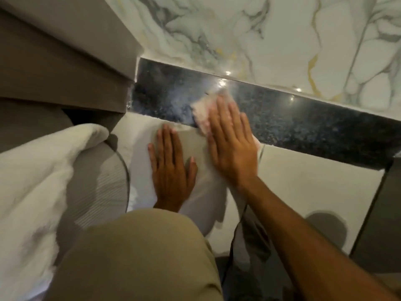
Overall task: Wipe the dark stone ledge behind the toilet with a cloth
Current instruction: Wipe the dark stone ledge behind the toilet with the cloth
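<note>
The dark speckled stone ledge (303,118) runs across the view under the marble wall. A pale pinkish cloth (200,109) lies on it near the middle. My right hand (232,144) presses flat on the cloth, fingers stretched toward the wall, so most of the cloth is hidden under the palm. My left hand (171,166) rests flat, fingers spread, on the white panel (303,174) just below the ledge's front edge and holds nothing.
A white marble wall (260,40) with grey and gold veins rises behind the ledge. A brown cabinet (65,61) closes the ledge's left end. A white towel (32,181) lies at lower left. My knee in beige trousers (134,257) is in front.
</note>
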{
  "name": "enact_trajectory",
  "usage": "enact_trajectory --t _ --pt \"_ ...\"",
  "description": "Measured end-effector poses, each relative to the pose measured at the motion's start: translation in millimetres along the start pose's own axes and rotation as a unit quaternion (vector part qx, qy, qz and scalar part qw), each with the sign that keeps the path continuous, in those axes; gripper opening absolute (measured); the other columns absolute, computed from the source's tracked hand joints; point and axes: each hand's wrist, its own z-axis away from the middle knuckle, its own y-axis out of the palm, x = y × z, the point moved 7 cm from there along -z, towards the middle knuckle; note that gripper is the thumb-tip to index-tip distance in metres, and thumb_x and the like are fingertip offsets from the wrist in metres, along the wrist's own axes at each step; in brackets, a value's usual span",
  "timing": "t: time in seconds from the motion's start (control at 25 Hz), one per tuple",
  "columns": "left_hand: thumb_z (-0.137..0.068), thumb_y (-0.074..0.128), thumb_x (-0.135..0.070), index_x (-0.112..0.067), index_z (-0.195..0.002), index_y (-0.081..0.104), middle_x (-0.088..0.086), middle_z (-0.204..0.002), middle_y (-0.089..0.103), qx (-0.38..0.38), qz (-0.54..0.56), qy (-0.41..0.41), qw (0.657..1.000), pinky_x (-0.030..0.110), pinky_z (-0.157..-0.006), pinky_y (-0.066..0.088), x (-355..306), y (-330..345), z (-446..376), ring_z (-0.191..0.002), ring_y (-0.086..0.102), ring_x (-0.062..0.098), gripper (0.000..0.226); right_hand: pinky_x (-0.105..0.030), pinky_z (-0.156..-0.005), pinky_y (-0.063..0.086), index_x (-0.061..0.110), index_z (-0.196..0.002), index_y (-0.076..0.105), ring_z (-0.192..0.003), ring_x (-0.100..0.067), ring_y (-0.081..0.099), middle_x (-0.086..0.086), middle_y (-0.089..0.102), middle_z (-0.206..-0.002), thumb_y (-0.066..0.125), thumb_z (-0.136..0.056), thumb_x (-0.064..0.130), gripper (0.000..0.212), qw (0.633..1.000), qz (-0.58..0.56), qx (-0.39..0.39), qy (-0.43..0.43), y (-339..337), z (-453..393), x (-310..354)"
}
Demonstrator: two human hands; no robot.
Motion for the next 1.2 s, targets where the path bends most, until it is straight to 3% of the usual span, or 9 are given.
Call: enact_trajectory --t 0.2,0.36,0.44,0.52,0.68,0.8,0.88,1.08,1.2 --pt "-0.117 0.020 -0.051 -0.003 -0.177 0.008 0.023 -0.185 0.010 -0.002 0.010 -0.024 1.000 0.063 -0.141 0.004 20.9 -6.5 -1.5 -0.173 0.008 0.039 0.078 -0.052 -0.143 0.012 0.013 -0.176 0.014 -0.173 -0.032 0.012 -0.014 0.011 -0.185 0.030 -0.116 0.034 0.066 0.991 0.007 -0.007 0.133 -1.8 -47.6 12.2" --pt "-0.118 0.020 -0.056 -0.002 -0.176 0.013 0.023 -0.184 0.015 -0.025 0.029 -0.051 0.998 0.057 -0.142 0.007 32.5 -8.1 3.0 -0.173 0.012 0.037 0.080 -0.052 -0.142 0.016 0.015 -0.175 0.023 -0.172 -0.032 0.017 -0.013 0.019 -0.184 0.033 -0.115 0.039 0.065 0.991 -0.004 0.020 -0.133 19.8 -88.3 112.3" --pt "-0.117 0.019 -0.056 0.000 -0.175 0.017 0.022 -0.184 0.015 -0.016 0.029 -0.068 0.997 0.056 -0.142 0.012 45.5 -13.3 17.6 -0.173 0.013 0.036 0.081 -0.051 -0.142 0.021 0.018 -0.174 0.027 -0.172 -0.030 0.020 -0.009 0.023 -0.183 0.034 -0.117 0.043 0.063 0.980 0.007 0.039 -0.195 19.4 -51.7 109.0" --pt "-0.115 0.020 -0.053 0.003 -0.174 0.020 0.023 -0.184 0.017 -0.001 0.046 -0.081 0.996 0.056 -0.141 0.015 54.7 -17.1 26.9 -0.172 0.014 0.037 0.081 -0.050 -0.141 0.024 0.020 -0.174 0.026 -0.172 -0.028 0.020 -0.007 0.023 -0.184 0.039 -0.118 0.038 0.061 0.986 0.007 0.030 -0.164 13.1 -26.9 80.9" --pt "-0.113 0.024 -0.052 0.001 -0.174 0.018 0.022 -0.184 0.015 0.010 0.041 -0.077 0.996 0.049 -0.142 0.006 55.8 -15.6 25.3 -0.173 0.011 0.036 0.081 -0.053 -0.142 0.018 0.016 -0.176 0.012 -0.174 -0.029 0.011 -0.011 0.009 -0.186 0.033 -0.116 0.035 0.066 0.999 -0.019 -0.024 0.030 7.0 -92.1 90.4" --pt "-0.114 0.024 -0.052 0.002 -0.173 0.023 0.023 -0.183 0.018 -0.005 0.043 -0.071 0.997 0.050 -0.142 0.010 56.2 -15.2 25.7 -0.172 0.015 0.036 0.080 -0.052 -0.143 0.015 0.013 -0.176 0.011 -0.174 -0.030 0.008 -0.013 0.007 -0.186 0.033 -0.117 0.032 0.066 0.998 -0.016 0.026 -0.063 21.0 -101.3 135.8" --pt "-0.114 0.027 -0.050 0.003 -0.173 0.022 0.023 -0.183 0.019 -0.003 0.045 -0.073 0.996 0.053 -0.141 0.016 55.4 -16.9 26.8 -0.172 0.016 0.036 0.080 -0.051 -0.142 0.018 0.015 -0.176 0.012 -0.174 -0.027 0.007 -0.011 0.008 -0.186 0.031 -0.118 0.034 0.064 0.989 0.013 0.055 -0.139 21.0 -65.9 119.6" --pt "-0.111 0.031 -0.050 0.002 -0.174 0.019 0.023 -0.184 0.016 0.008 0.026 -0.069 0.997 0.054 -0.142 0.011 56.3 -13.8 26.6 -0.173 0.008 0.035 0.082 -0.051 -0.144 0.011 0.013 -0.176 0.006 -0.174 -0.030 0.002 -0.014 0.002 -0.186 0.023 -0.118 0.038 0.066 0.999 -0.009 0.028 0.011 1.0 -117.8 81.5" --pt "-0.114 0.023 -0.053 0.002 -0.174 0.019 0.022 -0.184 0.014 0.010 0.018 -0.059 0.998 0.051 -0.142 0.005 57.7 -11.7 27.3 -0.174 0.006 0.034 0.082 -0.049 -0.144 0.009 0.012 -0.176 0.008 -0.174 -0.030 0.002 -0.014 0.005 -0.186 0.020 -0.119 0.040 0.065 0.996 0.007 0.071 -0.046 5.4 -152.8 110.7"
